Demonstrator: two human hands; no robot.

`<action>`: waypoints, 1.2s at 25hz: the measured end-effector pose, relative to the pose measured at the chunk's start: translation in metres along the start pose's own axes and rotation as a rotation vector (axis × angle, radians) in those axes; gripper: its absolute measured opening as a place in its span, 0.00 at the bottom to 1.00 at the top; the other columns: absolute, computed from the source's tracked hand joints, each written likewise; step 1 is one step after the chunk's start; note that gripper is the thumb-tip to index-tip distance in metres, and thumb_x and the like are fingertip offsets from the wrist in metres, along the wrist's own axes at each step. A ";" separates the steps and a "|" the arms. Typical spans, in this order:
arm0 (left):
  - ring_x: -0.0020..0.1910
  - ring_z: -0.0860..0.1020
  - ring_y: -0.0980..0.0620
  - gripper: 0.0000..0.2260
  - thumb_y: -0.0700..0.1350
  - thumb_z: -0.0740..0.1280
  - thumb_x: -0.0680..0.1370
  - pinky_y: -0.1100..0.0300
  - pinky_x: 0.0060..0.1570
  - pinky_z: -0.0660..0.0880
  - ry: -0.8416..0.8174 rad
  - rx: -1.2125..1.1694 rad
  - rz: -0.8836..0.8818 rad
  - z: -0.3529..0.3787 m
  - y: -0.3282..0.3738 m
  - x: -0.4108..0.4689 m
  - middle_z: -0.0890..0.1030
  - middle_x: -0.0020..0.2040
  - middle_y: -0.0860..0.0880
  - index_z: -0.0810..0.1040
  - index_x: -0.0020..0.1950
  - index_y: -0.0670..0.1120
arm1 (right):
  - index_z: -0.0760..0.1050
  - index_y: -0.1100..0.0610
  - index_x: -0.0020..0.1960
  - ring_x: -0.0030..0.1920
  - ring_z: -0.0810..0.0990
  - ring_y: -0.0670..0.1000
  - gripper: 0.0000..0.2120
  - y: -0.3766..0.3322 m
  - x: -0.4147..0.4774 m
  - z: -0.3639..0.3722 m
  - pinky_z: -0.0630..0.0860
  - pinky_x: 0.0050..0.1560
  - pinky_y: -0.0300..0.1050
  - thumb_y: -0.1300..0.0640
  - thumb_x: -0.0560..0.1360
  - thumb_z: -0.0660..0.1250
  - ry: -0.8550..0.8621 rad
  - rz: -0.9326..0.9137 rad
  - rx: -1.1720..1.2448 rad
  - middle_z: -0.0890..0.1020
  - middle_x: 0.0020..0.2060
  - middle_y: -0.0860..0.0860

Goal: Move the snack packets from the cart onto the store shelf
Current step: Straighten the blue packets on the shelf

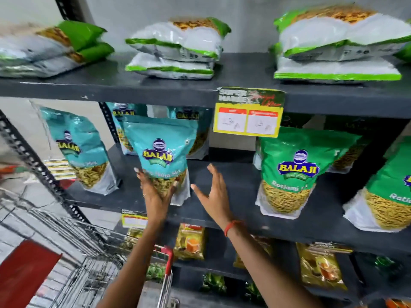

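A teal Balaji snack packet (160, 150) stands upright at the front of the dark middle shelf (240, 196). My left hand (155, 192) grips its lower part from below. My right hand (213, 192) hovers just right of the packet, fingers spread, holding nothing. Another teal packet (80, 150) stands to the left, and more teal ones (124, 121) stand behind. Green Balaji packets (295, 172) stand on the right of the same shelf. The wire cart (73, 252) with a red handle (168, 256) is at the lower left.
The top shelf (133, 85) carries flat stacks of white-and-green packets (175, 50). A yellow price tag (248, 114) hangs from its edge. Yellow packets (190, 243) fill the lower shelf. A perforated metal upright (37, 165) runs diagonally at the left.
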State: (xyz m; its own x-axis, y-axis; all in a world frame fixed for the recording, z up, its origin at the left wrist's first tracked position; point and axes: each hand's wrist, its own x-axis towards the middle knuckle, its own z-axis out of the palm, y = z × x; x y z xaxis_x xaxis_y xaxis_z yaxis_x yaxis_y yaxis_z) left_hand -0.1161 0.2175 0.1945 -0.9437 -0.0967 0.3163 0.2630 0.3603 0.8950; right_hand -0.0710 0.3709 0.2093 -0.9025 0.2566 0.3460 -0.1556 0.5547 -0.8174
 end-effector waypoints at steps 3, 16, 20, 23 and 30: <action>0.72 0.57 0.53 0.45 0.43 0.74 0.68 0.70 0.67 0.59 -0.267 -0.153 -0.137 -0.030 -0.035 0.036 0.56 0.76 0.41 0.47 0.74 0.39 | 0.54 0.56 0.74 0.74 0.60 0.53 0.47 0.005 0.015 0.044 0.59 0.73 0.47 0.50 0.64 0.77 -0.220 0.234 0.098 0.61 0.74 0.53; 0.71 0.66 0.49 0.41 0.49 0.76 0.64 0.56 0.65 0.67 -0.550 -0.079 -0.144 -0.046 -0.071 0.057 0.68 0.70 0.49 0.59 0.71 0.45 | 0.58 0.50 0.71 0.70 0.67 0.51 0.44 0.013 0.015 0.078 0.68 0.65 0.43 0.52 0.62 0.79 -0.199 0.331 0.228 0.68 0.70 0.51; 0.75 0.47 0.60 0.43 0.51 0.70 0.72 0.65 0.73 0.52 -0.190 -0.012 0.076 -0.075 -0.049 0.048 0.46 0.77 0.54 0.41 0.75 0.51 | 0.61 0.55 0.69 0.67 0.65 0.45 0.35 -0.047 -0.018 0.090 0.62 0.66 0.31 0.44 0.68 0.70 0.386 0.015 0.050 0.67 0.64 0.48; 0.76 0.46 0.57 0.45 0.52 0.69 0.71 0.66 0.73 0.48 0.114 0.041 0.147 -0.112 -0.053 0.055 0.45 0.77 0.51 0.41 0.75 0.46 | 0.68 0.59 0.64 0.64 0.70 0.48 0.20 -0.096 -0.014 0.125 0.66 0.67 0.38 0.52 0.75 0.65 0.426 -0.335 0.053 0.72 0.60 0.52; 0.69 0.68 0.47 0.48 0.58 0.76 0.61 0.47 0.69 0.67 -0.132 0.087 -0.153 -0.171 -0.125 0.118 0.64 0.73 0.48 0.53 0.73 0.48 | 0.55 0.61 0.73 0.73 0.60 0.54 0.37 -0.092 0.060 0.217 0.57 0.69 0.40 0.60 0.71 0.71 -0.267 0.121 0.130 0.62 0.73 0.58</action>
State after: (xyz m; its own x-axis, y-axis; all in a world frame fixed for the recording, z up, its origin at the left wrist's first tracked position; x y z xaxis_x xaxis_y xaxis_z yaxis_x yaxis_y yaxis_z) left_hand -0.2257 0.0030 0.1738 -0.9909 -0.0365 0.1299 0.1018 0.4298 0.8972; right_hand -0.1979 0.1637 0.2057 -0.9884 0.0886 0.1234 -0.0749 0.4230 -0.9030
